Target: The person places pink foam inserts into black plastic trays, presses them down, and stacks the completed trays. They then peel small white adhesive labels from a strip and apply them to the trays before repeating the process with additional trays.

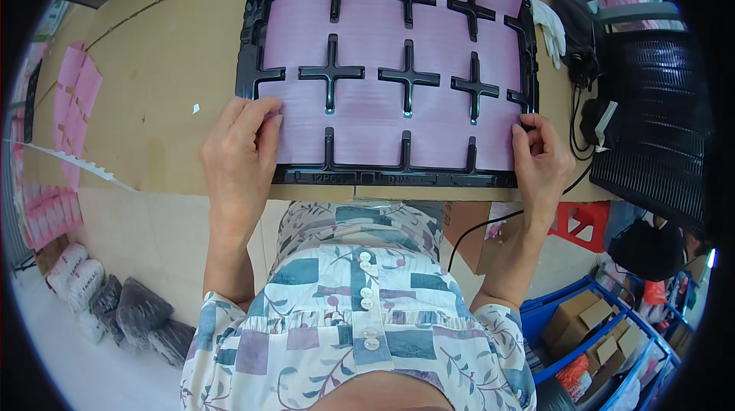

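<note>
A black plastic tray (452,179) lies at the front edge of the cardboard-covered table, its cross-shaped ridges standing up in rows. Over it is spread a thin pink foam sheet (370,116), and the black crosses show through its slots. My left hand (242,139) pinches the sheet's near left edge between thumb and fingers, beside the tray's left rim. At the near right edge, my right hand (543,152) is closed in a similar pinch on the sheet; its fingertips are partly hidden. The sheet's far end runs out of view.
Pink slotted sheets (74,104) lie at the far left of the table. To the right are a white glove (548,26), black cables, and a stack of black ribbed trays (649,127). Below stand a red stool (579,225) and a blue-framed rack (563,369) with cardboard boxes.
</note>
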A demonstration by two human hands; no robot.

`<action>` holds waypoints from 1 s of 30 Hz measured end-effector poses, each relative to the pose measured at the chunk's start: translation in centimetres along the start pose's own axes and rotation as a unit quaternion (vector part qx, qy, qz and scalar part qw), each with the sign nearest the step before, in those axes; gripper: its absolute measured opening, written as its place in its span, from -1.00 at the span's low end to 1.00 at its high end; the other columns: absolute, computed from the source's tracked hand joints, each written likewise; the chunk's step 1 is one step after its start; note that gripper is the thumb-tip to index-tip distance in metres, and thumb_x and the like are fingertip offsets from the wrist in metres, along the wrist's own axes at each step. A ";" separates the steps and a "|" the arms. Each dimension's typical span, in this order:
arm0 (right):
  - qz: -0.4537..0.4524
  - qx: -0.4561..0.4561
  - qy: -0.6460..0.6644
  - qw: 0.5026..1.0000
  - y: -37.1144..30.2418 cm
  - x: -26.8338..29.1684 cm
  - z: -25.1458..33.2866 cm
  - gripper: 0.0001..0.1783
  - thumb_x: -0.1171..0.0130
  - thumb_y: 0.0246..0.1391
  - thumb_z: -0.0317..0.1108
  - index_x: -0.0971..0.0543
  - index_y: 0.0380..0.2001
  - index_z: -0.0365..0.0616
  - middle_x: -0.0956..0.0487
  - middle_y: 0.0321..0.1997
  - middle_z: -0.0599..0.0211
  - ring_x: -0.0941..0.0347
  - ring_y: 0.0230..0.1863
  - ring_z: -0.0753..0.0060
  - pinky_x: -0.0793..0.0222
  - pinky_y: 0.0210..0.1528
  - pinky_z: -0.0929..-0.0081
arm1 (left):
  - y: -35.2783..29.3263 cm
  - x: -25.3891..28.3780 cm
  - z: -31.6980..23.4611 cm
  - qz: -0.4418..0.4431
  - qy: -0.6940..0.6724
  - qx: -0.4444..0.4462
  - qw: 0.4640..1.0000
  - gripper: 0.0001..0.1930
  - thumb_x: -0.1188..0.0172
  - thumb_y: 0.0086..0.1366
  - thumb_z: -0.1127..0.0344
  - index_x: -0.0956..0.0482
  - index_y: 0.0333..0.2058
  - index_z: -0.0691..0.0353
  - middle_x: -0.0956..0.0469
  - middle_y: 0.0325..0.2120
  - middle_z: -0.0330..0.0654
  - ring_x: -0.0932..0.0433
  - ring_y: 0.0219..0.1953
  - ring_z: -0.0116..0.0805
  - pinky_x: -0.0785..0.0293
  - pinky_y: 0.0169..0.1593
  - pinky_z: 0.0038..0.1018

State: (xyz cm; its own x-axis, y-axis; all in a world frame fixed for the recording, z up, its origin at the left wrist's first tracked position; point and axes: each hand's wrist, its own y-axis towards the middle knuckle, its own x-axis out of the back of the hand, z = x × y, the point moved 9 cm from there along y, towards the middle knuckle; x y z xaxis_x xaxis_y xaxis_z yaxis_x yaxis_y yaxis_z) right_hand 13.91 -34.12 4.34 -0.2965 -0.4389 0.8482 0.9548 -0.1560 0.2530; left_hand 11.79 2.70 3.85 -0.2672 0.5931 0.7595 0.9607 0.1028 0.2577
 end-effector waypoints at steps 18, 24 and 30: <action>-0.041 0.175 -0.118 0.977 -1.6 1.8 2.2 -0.76 -0.34 -0.03 -0.39 -0.62 -0.23 -0.07 -0.58 -0.26 0.32 -0.53 -0.23 0.21 -0.42 -0.19 0.26 | -1.4 0.3 -3.8 -0.021 0.158 -0.146 0.976 -0.70 -0.23 0.17 0.62 -0.61 -0.09 0.30 -0.52 -0.09 -0.05 -0.51 -0.01 -0.09 -0.48 0.02 -0.29; 0.093 0.291 -0.143 0.941 -3.9 -1.0 4.4 -0.37 -0.22 0.03 0.13 -0.59 0.02 -0.11 -0.55 0.14 0.26 -0.44 0.20 0.22 -0.19 0.30 0.05 | -2.4 -2.1 -3.8 0.131 0.110 -0.167 0.971 -0.63 -0.30 0.15 0.50 -0.57 -0.02 0.32 -0.46 0.10 0.02 -0.44 0.14 0.03 -0.40 0.18 -0.19; 0.110 0.289 -0.137 0.941 -4.4 -1.2 3.4 -0.19 0.06 0.11 0.38 -0.55 0.12 -0.08 -0.49 0.23 0.25 -0.38 0.25 0.17 -0.05 0.35 -0.09 | -3.1 -2.2 -3.4 0.157 0.124 -0.194 0.960 -0.38 -0.18 0.25 -0.09 -0.50 0.12 0.29 -0.36 0.22 0.05 -0.33 0.23 0.12 -0.31 0.25 -0.10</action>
State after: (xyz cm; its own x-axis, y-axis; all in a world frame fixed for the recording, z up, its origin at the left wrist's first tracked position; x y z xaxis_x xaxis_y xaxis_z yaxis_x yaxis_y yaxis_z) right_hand 10.16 -29.93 3.83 -0.1491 -0.1481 0.9777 0.8679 0.4542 0.2012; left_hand 9.11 -1.66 3.38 -0.0247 0.3334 0.9425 0.9093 -0.3842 0.1597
